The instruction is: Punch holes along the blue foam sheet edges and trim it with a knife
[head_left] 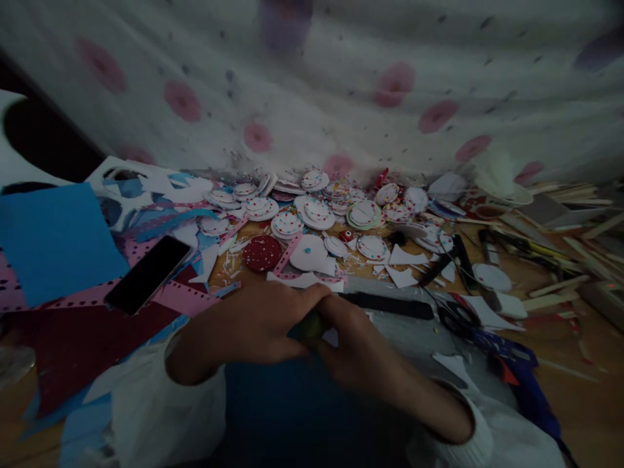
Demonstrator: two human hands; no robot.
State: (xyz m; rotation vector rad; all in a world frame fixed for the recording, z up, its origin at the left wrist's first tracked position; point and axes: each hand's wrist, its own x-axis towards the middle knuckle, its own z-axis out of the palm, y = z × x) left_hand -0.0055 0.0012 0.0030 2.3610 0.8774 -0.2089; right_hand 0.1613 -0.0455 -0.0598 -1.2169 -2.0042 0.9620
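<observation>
My left hand and my right hand meet in the middle, close to the near side of the table. Both are closed around a small dark green object, which the fingers mostly cover. Its kind is hard to tell in the dim, slightly blurred picture. A pale scrap shows by the right fingers. Just beyond the hands lie a white paper disc, a dark red dotted disc and white paper offcuts. A long black-handled tool rests past my right hand.
Stacks of white discs with coloured dots line the back, before a flowered curtain. At left are a phone and blue sheet. At right lie black-handled scissors, a blue glue gun and wooden sticks.
</observation>
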